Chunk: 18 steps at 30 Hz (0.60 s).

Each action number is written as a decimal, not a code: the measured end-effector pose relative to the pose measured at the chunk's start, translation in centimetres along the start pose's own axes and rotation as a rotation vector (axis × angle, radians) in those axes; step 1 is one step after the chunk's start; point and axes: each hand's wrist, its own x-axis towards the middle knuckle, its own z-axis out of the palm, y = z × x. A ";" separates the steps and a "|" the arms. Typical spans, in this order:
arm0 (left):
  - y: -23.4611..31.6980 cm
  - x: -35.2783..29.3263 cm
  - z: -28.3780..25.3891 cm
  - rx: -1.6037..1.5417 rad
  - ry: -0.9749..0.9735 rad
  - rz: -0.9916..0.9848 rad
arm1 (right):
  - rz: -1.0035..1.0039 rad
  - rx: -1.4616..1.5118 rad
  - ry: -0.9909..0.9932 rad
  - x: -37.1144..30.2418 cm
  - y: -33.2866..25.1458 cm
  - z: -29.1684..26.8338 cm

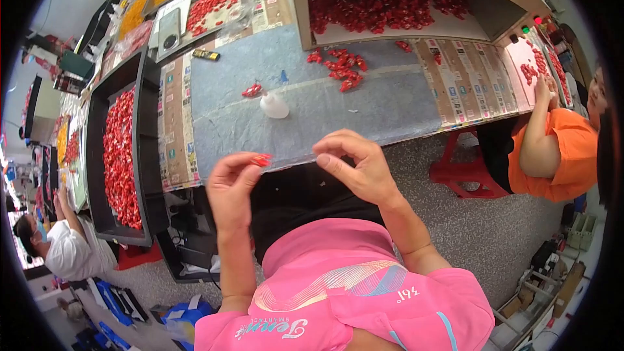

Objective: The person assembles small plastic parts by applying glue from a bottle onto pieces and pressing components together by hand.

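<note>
- A small red piece [261, 160] is pinched between the thumb and fingertips of the left hand [231, 185]; it is held just above the near edge of the worktop, toward the person's left.
- The right hand [359, 164] is held well apart from that piece, across a gap at the table edge; its fingers are loosely curled, and a narrow opening is left between thumb and fingertips.
- The worktop is covered by a blue-grey mat [224, 120], flanked on the right by strips of printed board [465, 81].
- Beyond the hands, a white squeeze bottle [275, 106] is stood upright on the mat, with a small red clump [252, 91] laid just beside it.
- Farther right, a loose cluster of red pieces [344, 68] is scattered before an open-fronted beige box [298, 6], in which many more are spread.
- To the left, a black crate [149, 175] is filled with a long heap of red pieces [121, 156].
- A phone [169, 29] is laid near a metal tray, in which red pieces [214, 8] are also kept.
- At the right, a co-worker in orange [552, 156] is seated by a red stool [461, 175]; at the far left, another in white [77, 250] is seen.
</note>
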 end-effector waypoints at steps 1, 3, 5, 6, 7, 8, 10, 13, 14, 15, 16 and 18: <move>0.0 0.5 -0.1 -0.001 -0.013 0.006 | -0.024 -0.103 0.080 0.4 0.3 -0.3; 0.1 2.0 -0.2 0.177 0.090 0.124 | -0.108 -0.276 0.230 0.9 0.8 -3.0; 0.0 3.9 -2.9 0.320 0.158 0.216 | -0.057 -0.389 0.334 1.6 1.2 -4.2; -0.2 4.7 -4.3 0.322 0.150 0.221 | -0.060 -0.386 0.343 2.1 1.7 -4.5; -0.5 5.3 -5.4 0.374 0.183 0.222 | -0.126 -0.503 0.391 2.7 2.2 -5.1; -0.9 5.9 -6.2 0.425 0.216 0.222 | -0.191 -0.619 0.438 3.5 2.6 -5.5; -1.4 6.4 -7.2 0.482 0.239 0.212 | -0.224 -0.685 0.427 4.9 2.9 -6.3; -2.4 6.7 -7.8 0.549 0.277 0.210 | -0.267 -0.752 0.401 7.0 3.8 -6.8; -2.6 6.8 -8.0 0.557 0.291 0.221 | -0.279 -0.755 0.388 7.8 4.2 -6.8; -2.6 6.8 -7.9 0.558 0.295 0.222 | -0.282 -0.753 0.386 8.9 4.7 -6.7; -2.6 6.7 -7.6 0.602 0.333 0.260 | -0.308 -0.817 0.340 10.0 5.1 -6.6; -2.6 6.5 -7.4 0.647 0.375 0.300 | -0.337 -0.876 0.292 11.8 5.5 -5.9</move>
